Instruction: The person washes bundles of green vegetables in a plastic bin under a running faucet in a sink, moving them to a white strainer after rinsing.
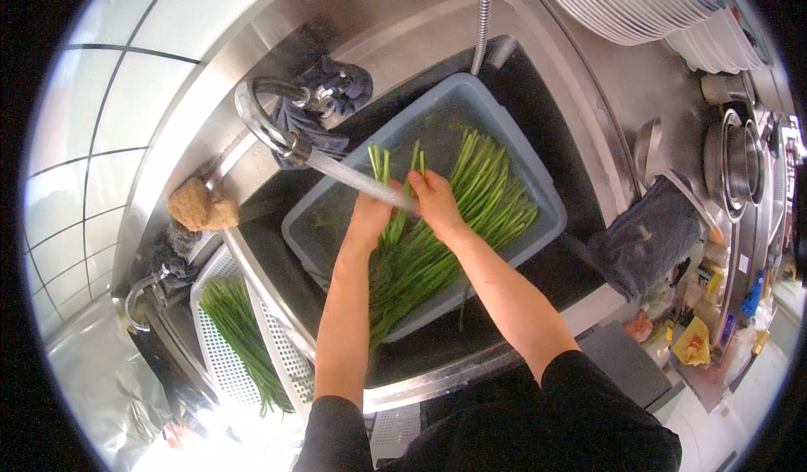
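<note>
A blue-grey plastic basin (pixel 523 125) sits in the sink, with a large bunch of long green stalks (pixel 488 188), probably garlic chives, lying in it. Over the basin my left hand (pixel 373 212) grips a small bundle of these stalks, their cut ends pointing away from me. Close beside it, my right hand (pixel 436 202) pinches a few stalks between thumb and fingers. A stream of water (pixel 359 182) runs from the curved chrome faucet (pixel 255 116) to the gap between my hands. It partly hides the left fingers.
A white perforated basket (pixel 220 365) holding more green stalks stands left of the sink (pixel 570 87). Sponges (pixel 202 206) rest at the left rim. Stacked white plates (pixel 630 5), a ladle (pixel 649 147), metal bowls (pixel 731 163) and a dark cloth (pixel 652 239) are at right.
</note>
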`<action>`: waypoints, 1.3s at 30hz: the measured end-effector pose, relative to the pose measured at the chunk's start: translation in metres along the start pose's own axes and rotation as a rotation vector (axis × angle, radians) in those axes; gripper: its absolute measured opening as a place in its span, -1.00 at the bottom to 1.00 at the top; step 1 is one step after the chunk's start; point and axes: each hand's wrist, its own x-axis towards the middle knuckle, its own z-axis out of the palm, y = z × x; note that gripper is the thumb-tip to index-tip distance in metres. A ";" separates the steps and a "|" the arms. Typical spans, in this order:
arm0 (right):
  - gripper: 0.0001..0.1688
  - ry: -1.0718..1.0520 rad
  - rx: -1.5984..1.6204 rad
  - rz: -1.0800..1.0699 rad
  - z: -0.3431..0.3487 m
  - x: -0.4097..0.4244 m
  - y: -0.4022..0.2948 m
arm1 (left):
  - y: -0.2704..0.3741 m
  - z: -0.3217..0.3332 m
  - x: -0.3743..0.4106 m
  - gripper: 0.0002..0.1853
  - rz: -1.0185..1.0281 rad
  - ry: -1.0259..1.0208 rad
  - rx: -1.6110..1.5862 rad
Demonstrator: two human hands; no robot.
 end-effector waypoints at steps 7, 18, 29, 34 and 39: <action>-0.80 -0.045 0.096 0.003 0.005 -0.024 -0.022 | 0.003 -0.002 0.000 -0.81 0.044 -0.064 -0.010; -0.81 -0.126 -0.227 -0.136 -0.016 -0.018 -0.018 | 0.007 -0.010 0.001 -0.81 -0.032 -0.246 -0.030; -0.77 -0.105 0.367 0.016 0.000 -0.020 -0.027 | 0.010 -0.017 -0.003 -0.80 0.101 -0.088 -0.141; -0.70 0.038 -0.160 -0.200 -0.014 -0.008 0.001 | 0.005 -0.011 0.006 -0.78 0.238 -0.201 -0.116; -0.74 0.019 -0.405 -0.260 -0.004 -0.009 -0.008 | 0.006 0.004 0.009 -0.73 0.265 -0.175 0.057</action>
